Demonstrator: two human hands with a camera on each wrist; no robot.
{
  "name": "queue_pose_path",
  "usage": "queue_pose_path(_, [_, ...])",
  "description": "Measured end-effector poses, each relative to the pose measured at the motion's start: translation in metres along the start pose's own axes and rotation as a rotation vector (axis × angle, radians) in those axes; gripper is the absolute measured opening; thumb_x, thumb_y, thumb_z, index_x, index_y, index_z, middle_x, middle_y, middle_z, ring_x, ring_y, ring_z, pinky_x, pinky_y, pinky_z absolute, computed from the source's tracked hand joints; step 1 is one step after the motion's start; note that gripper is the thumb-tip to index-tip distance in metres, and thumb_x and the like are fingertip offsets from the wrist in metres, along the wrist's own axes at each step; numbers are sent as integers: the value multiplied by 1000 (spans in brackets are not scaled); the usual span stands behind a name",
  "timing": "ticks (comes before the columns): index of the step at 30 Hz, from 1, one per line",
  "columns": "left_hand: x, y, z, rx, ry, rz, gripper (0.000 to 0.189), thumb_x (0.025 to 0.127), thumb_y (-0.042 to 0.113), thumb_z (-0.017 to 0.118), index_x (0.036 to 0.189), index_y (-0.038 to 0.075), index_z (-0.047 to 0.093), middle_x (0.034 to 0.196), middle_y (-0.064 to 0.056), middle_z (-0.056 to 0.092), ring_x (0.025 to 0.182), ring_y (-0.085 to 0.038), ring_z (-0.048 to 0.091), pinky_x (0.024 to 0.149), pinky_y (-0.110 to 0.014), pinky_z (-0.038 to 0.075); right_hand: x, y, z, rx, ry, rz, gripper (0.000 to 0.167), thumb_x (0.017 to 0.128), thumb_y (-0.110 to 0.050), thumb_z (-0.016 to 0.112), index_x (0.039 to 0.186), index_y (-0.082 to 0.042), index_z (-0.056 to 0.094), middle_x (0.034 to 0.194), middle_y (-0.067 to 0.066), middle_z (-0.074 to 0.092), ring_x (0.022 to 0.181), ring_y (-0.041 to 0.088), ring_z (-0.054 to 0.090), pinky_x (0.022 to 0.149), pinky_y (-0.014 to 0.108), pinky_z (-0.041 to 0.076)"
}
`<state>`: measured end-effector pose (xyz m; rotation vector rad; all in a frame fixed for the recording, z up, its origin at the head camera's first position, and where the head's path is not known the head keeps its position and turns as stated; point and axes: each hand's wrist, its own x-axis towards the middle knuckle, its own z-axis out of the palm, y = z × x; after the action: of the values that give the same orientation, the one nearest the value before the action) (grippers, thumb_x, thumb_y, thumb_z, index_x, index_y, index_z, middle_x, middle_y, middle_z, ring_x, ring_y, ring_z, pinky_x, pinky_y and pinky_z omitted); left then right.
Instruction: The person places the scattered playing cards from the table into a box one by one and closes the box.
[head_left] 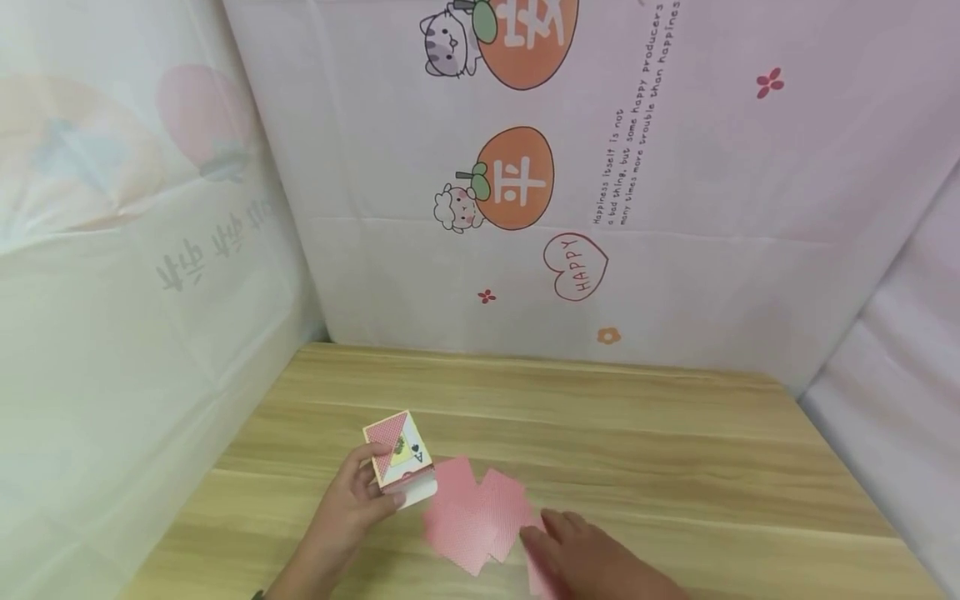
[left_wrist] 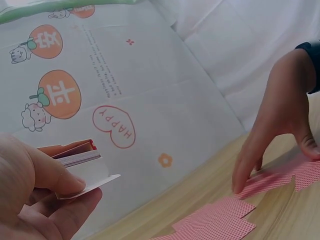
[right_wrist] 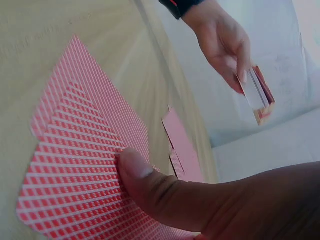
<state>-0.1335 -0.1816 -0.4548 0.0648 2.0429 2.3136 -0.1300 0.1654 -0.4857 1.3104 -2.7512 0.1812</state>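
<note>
My left hand [head_left: 347,500] grips a playing-card box [head_left: 392,442], its front printed with an ace and a red pattern. The box's white flap hangs out, and edges of cards [left_wrist: 80,157] show inside in the left wrist view. On the table, beside the box, lie overlapping red-backed playing cards [head_left: 467,518]. Over more red-backed cards [right_wrist: 75,170] stands my right hand [head_left: 592,560], its fingers and thumb spread wide apart. The thumb [right_wrist: 155,187] rests on top of these cards in the right wrist view; the other fingers are hidden there.
The wood-grain table [head_left: 637,442] extends behind and to the right of the cards. A printed white cloth [head_left: 375,275] hangs along the table's back edge, with more white cloth on the left [head_left: 135,350] and right [head_left: 900,358] sides.
</note>
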Motion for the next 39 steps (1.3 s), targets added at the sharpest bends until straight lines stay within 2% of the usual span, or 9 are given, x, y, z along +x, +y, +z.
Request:
queue_pose_path(4, [0,0,0,-6,2,2,70,80,-13,71,139,5,38,140,-23,52,118,-23,63,93,-33,57,3,7,0,-9,61,-16,76,79,-82,60,124,-21,56,114,-4,58,101,17,56,86,38,55])
queue_pose_path(7, [0,-1,0,-5,-6,12,70,80,-12,71,139,5,37,140,-23,52,117,-21,64,93,-33,57,6,13,-1,3,40,5,58,75,-57,82,115,-22,58,103,-9,55,90,12,50,77,32,52])
queue_pose_path(10, [0,-2,-1,-2,-20,19,70,81,-11,71,140,5,37,140,-23,51,117,-20,64,93,-33,56,10,17,-3,8,37,27,54,65,-35,90,106,-23,57,93,-12,49,82,8,43,72,27,45])
queue_pose_path(17, [0,-3,0,-3,-24,11,68,81,-11,71,138,4,36,141,-23,50,118,-21,63,93,-32,56,14,21,-4,57,39,109,31,87,-38,77,108,-22,62,90,-13,47,81,8,42,72,29,42])
queue_pose_path(21, [0,-3,1,-7,-12,8,68,81,-12,71,137,4,37,140,-22,51,117,-21,63,92,-32,57,16,24,-4,62,50,163,25,92,-37,72,108,-20,63,89,-11,45,80,8,42,68,29,41])
queue_pose_path(24, [0,-2,1,-7,-10,4,68,81,-12,71,137,4,37,139,-22,52,117,-21,63,92,-32,57,13,26,-7,76,65,121,30,88,-36,77,110,-21,63,97,-11,53,88,10,50,74,32,48])
queue_pose_path(30, [0,-1,3,-7,-12,-7,69,81,-11,71,138,4,36,139,-22,52,120,-26,61,93,-32,56,5,25,-20,83,58,-113,59,68,-19,88,120,-23,62,116,-10,61,105,12,57,90,35,54])
queue_pose_path(34, [0,-1,3,-2,-5,-10,68,80,-11,71,138,5,37,139,-23,52,120,-27,61,93,-33,56,5,24,-21,25,31,-116,52,66,-9,80,113,-23,62,111,-9,60,97,12,56,84,32,53])
queue_pose_path(39, [1,-2,2,-6,3,-13,67,80,-10,72,136,8,40,137,-21,54,118,-25,63,93,-34,57,7,24,-22,87,2,-53,43,66,-4,76,99,-26,58,95,-12,54,83,7,44,73,23,45])
